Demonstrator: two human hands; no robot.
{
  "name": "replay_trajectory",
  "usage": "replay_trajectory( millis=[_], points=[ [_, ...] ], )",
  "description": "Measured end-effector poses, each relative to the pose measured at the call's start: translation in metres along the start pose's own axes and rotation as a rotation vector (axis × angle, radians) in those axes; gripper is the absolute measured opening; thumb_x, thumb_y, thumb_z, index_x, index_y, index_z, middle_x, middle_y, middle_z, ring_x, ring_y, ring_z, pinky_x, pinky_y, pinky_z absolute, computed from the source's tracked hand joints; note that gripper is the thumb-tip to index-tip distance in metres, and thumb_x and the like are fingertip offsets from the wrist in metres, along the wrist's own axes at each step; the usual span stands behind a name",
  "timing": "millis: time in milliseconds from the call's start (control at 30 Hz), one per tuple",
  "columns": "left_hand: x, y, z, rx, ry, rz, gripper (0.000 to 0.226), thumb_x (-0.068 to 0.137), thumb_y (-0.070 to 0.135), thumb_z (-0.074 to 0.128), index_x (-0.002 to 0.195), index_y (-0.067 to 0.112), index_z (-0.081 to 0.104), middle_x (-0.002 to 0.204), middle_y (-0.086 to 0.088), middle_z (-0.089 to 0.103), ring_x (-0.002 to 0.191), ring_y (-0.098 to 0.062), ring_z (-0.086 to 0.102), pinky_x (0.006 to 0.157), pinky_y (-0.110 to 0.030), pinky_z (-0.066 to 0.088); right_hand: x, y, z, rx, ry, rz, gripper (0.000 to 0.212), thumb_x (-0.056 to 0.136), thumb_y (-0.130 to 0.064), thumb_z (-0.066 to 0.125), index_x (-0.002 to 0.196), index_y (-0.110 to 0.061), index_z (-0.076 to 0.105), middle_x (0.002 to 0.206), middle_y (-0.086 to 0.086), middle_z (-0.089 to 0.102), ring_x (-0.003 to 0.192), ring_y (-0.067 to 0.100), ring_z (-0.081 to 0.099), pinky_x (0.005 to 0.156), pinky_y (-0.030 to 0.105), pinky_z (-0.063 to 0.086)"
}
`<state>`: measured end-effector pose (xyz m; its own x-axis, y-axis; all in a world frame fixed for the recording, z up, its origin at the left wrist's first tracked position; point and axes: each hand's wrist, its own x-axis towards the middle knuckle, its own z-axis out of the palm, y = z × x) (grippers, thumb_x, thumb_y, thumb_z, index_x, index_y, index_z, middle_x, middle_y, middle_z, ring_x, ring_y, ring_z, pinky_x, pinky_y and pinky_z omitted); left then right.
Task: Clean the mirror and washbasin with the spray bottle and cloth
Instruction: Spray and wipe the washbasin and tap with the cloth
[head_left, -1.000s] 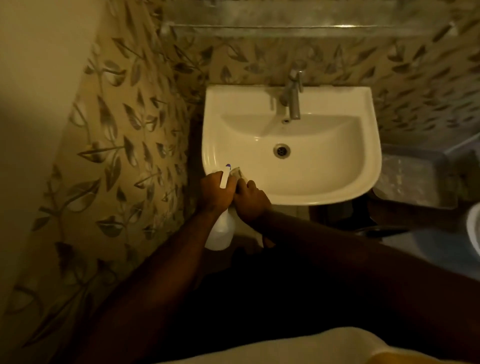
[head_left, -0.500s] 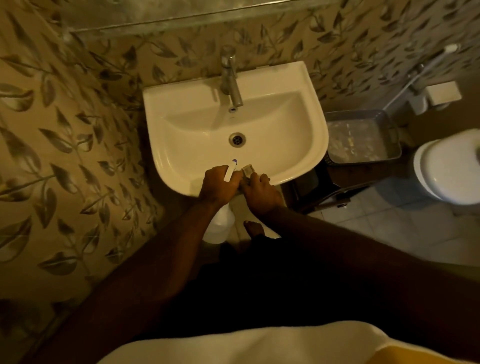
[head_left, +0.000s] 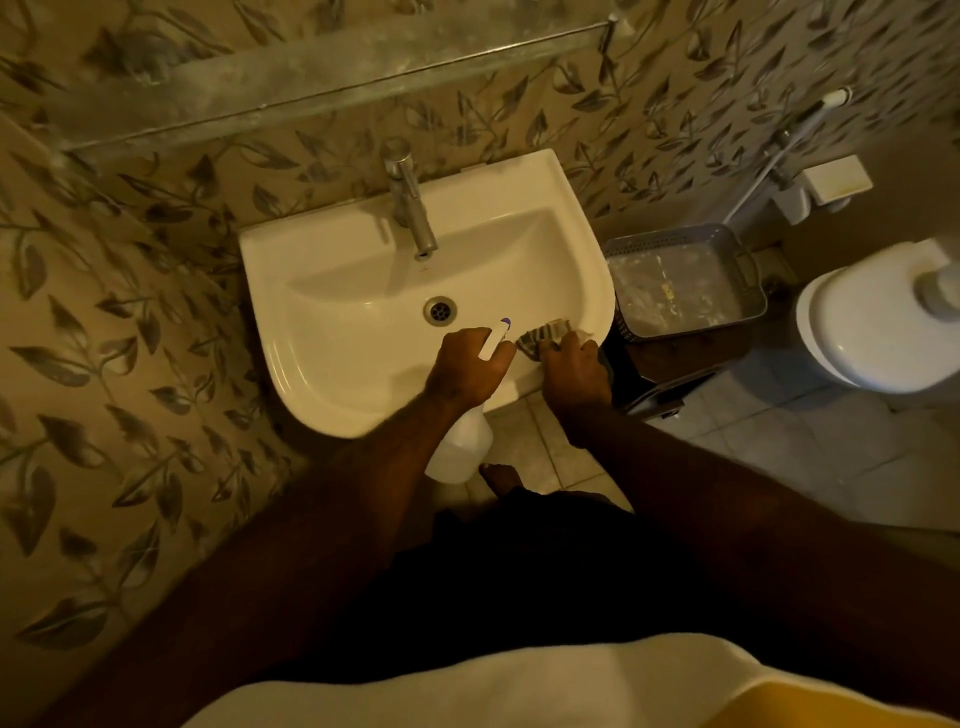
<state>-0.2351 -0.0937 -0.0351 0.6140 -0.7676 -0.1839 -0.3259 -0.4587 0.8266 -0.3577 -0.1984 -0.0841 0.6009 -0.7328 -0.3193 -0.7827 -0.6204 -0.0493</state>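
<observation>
Washbasin, white and wall-mounted, sits at the centre of the scene against leaf-patterned wall tiles, with a metal tap at its far edge and a round drain in the bowl. At the near rim, the left hand is wrapped around the neck of a white spray bottle; the bottle's body hangs below the rim and its nozzle tip pokes out past the knuckles. Just to its right, the right hand presses a checked cloth down on the basin's near-right rim, fingers curled over it. No brand, label or writing can be read on the bottle or basin. A grey basket stands right of the basin, and a white toilet farther right.
</observation>
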Motion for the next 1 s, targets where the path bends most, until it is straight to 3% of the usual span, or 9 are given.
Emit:
replay_trajectory(
  millis=[133,267,333,500,700,833,933,1000],
  points=[
    [0.018,0.016,0.004,-0.011,-0.009,0.015,0.035,0.084,0.030,0.050,0.052,0.020,0.043,0.046,0.004,0.046,0.046,-0.023,0.052,0.053,-0.046,0.050,0.015,0.009,-0.001,-0.020,0.028,0.032,0.045,0.102,-0.020,0.055,0.146,-0.013,0.047,0.140,0.019,0.047,0.124,0.040,0.049,0.090,0.047,0.057],
    [0.041,0.025,0.008,0.024,-0.024,-0.006,0.032,0.087,0.032,0.052,0.060,0.015,0.053,0.051,-0.001,0.054,0.052,-0.032,0.060,0.053,-0.046,0.055,0.036,0.021,-0.003,0.047,0.045,0.085,0.060,0.100,-0.018,0.057,0.155,-0.013,0.032,0.146,0.023,0.043,0.126,0.042,0.049,0.091,0.048,0.057],
    [0.051,0.028,0.011,0.052,-0.013,-0.011,0.031,0.088,0.034,0.054,0.059,0.021,0.052,0.052,0.002,0.056,0.053,-0.030,0.062,0.055,-0.043,0.055,0.050,0.029,-0.007,0.079,0.043,0.114,0.065,0.099,-0.021,0.059,0.157,-0.016,0.028,0.147,0.025,0.041,0.127,0.043,0.047,0.094,0.050,0.054],
    [0.073,0.041,0.017,0.062,0.038,-0.003,0.036,0.083,0.039,0.050,0.051,0.023,0.047,0.046,0.002,0.053,0.045,-0.019,0.058,0.048,-0.036,0.052,0.087,0.046,-0.018,0.148,0.063,0.158,0.063,0.100,-0.023,0.058,0.157,-0.020,0.032,0.152,0.024,0.035,0.131,0.044,0.045,0.101,0.051,0.050],
    [0.100,0.049,0.016,0.073,0.059,-0.060,0.036,0.086,0.033,0.053,0.053,0.019,0.047,0.051,-0.004,0.055,0.044,-0.021,0.059,0.045,-0.032,0.050,0.127,0.043,-0.028,0.160,0.116,0.137,0.059,0.102,-0.023,0.054,0.157,-0.020,0.034,0.152,0.024,0.035,0.130,0.045,0.046,0.104,0.052,0.047],
    [0.119,0.055,0.009,0.067,0.076,-0.106,0.036,0.089,0.026,0.052,0.058,0.008,0.050,0.054,-0.012,0.055,0.051,-0.033,0.061,0.055,-0.045,0.055,0.164,0.041,-0.041,0.191,0.129,0.084,0.054,0.103,-0.026,0.048,0.155,-0.020,0.034,0.149,0.024,0.040,0.128,0.044,0.048,0.104,0.053,0.046],
    [0.130,0.055,0.003,0.068,0.093,-0.135,0.034,0.089,0.024,0.053,0.059,0.007,0.050,0.055,-0.009,0.054,0.054,-0.035,0.061,0.057,-0.050,0.055,0.197,0.034,-0.051,0.303,0.192,0.109,0.050,0.106,-0.044,0.040,0.147,-0.016,0.042,0.140,0.017,0.053,0.128,0.036,0.054,0.106,0.050,0.048],
    [0.134,0.056,0.000,0.072,0.103,-0.139,0.032,0.090,0.024,0.054,0.061,0.009,0.051,0.056,-0.006,0.054,0.056,-0.033,0.061,0.058,-0.050,0.057,0.217,0.029,-0.059,0.345,0.187,0.079,0.047,0.107,-0.032,0.040,0.150,-0.014,0.040,0.145,0.020,0.047,0.132,0.038,0.049,0.109,0.050,0.045]
  ],
)
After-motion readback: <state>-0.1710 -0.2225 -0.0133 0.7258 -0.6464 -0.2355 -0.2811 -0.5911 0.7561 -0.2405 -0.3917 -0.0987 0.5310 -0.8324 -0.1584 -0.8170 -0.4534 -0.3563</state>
